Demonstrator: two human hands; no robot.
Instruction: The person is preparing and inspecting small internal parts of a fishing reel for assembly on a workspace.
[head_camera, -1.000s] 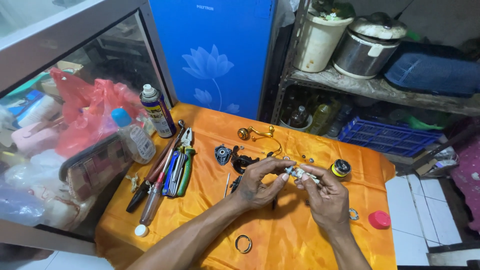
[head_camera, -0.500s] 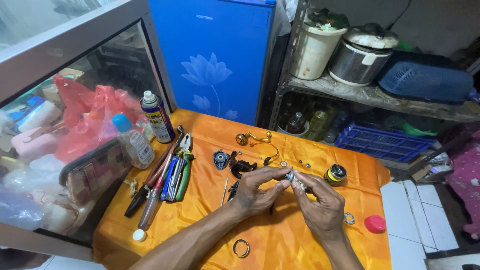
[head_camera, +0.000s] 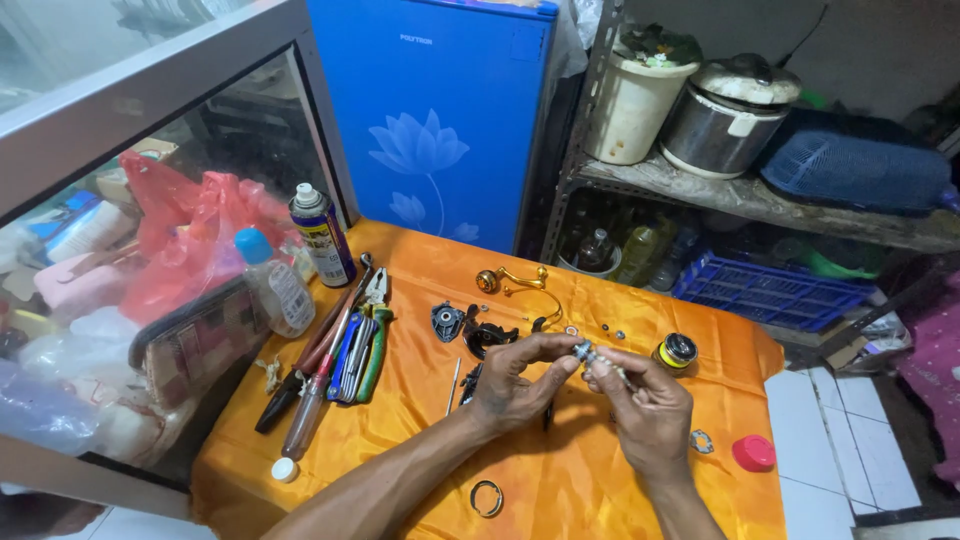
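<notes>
Currently the small metal part (head_camera: 588, 354) is held above the orange cloth (head_camera: 420, 300), just left of the yellow-banded spool (head_camera: 677, 350). Risk: a slipped pinch would likely drop it among the loose screws beside that spool. Left hand (head_camera: 512, 383) fingers are pinched on the part; right hand (head_camera: 648, 405) fingers close round its other end.

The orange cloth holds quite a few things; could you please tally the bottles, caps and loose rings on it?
Bottles: 2, a spray can and a clear bottle
Caps: 2, white and pink
Loose rings: 1
Total: 5
</notes>
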